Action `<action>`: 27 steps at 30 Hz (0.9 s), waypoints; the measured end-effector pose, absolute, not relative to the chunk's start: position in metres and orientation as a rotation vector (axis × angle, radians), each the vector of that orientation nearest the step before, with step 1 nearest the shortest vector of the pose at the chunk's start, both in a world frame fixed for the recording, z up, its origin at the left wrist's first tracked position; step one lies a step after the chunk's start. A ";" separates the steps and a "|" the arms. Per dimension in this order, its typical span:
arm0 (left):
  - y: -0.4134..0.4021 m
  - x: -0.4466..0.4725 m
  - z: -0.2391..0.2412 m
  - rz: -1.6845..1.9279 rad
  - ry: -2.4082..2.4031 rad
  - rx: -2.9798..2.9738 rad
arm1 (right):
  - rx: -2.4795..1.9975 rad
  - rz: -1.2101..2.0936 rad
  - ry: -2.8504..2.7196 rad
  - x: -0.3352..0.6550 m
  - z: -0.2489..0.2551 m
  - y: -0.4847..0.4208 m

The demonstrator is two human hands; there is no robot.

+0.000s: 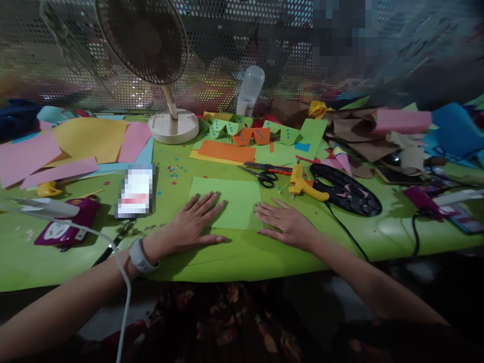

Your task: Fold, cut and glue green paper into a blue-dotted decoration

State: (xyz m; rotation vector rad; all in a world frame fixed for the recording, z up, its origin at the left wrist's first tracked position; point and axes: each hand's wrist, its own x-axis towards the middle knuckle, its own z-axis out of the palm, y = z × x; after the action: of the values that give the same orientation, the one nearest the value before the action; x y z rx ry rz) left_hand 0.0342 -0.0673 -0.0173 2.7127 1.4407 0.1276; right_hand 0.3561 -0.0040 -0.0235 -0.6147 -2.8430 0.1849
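Observation:
A light green sheet of paper (236, 199) lies flat on the green-covered table (234, 262) in front of me. My left hand (194, 222) rests palm down on its left part, fingers spread. Over the right edge of the same sheet lies my right hand (287, 224), also flat with fingers apart. Just beyond the sheet are black-handled scissors (266, 177) and, beside them, a cutter with red parts (278, 169). A yellow glue gun (300, 184) sits past my right hand, close to a black oval palette (346, 191).
A fan (174, 126) and a clear bottle (249, 88) stand at the back. Behind the scissors lie dotted paper cutouts (251, 135). Coloured sheets (88, 138) cover the left side. A phone (136, 191), two purple power sockets (70, 224) and cords flank my arms; crumpled brown paper (351, 128) is at right.

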 end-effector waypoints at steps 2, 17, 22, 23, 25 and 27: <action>-0.072 0.034 -0.017 0.129 1.449 2.704 | -0.558 0.147 -2.841 0.355 -0.024 -0.005; -0.071 0.032 -0.013 0.619 1.262 2.542 | -0.377 0.388 -2.558 0.327 0.008 0.005; -0.068 0.032 -0.009 0.800 1.155 2.231 | -0.470 0.577 -2.563 0.331 -0.011 0.016; -0.067 0.033 -0.007 0.800 1.209 2.154 | -0.487 0.594 -2.529 0.330 -0.014 0.017; -0.065 0.033 -0.002 0.798 1.336 2.058 | -0.556 0.595 -2.457 0.327 -0.019 0.019; -0.062 0.034 0.000 0.787 1.421 2.052 | -0.693 0.499 -2.383 0.323 -0.018 0.017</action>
State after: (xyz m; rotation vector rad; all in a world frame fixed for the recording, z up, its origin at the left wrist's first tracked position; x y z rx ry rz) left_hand 0.0343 -0.0617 -0.0005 2.0516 1.4215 0.7866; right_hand 0.3231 0.0168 -0.0180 -0.6928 -2.3833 0.4989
